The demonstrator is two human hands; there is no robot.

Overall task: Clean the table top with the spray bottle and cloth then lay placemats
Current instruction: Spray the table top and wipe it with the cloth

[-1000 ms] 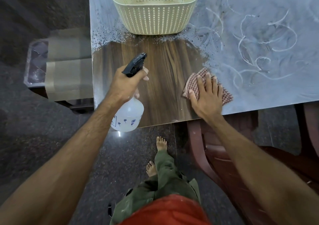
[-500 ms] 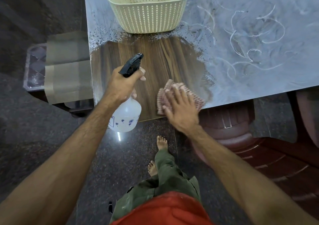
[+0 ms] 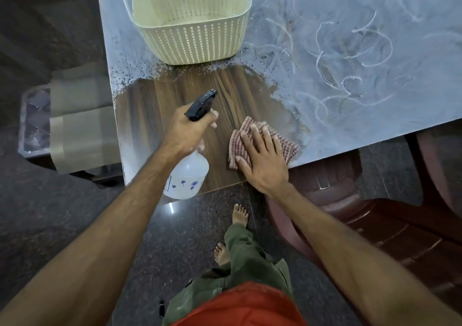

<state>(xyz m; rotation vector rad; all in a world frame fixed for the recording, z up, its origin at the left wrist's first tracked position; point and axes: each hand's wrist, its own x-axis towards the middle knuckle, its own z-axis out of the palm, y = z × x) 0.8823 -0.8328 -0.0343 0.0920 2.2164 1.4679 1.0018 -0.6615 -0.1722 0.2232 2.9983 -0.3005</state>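
Head view: the table top is seen coated in a pale grey film scribbled with curved streaks, except for a wiped patch of dark wood grain near the front edge. A red-and-white checked cloth is pressed flat on that patch by the right hand, fingers spread and palm down — nothing is clasped. Just beside it, a translucent spray bottle with a black trigger head is gripped at the neck by the left hand, held above the table's near edge. A cream slotted basket is set behind — well apart from both hands.
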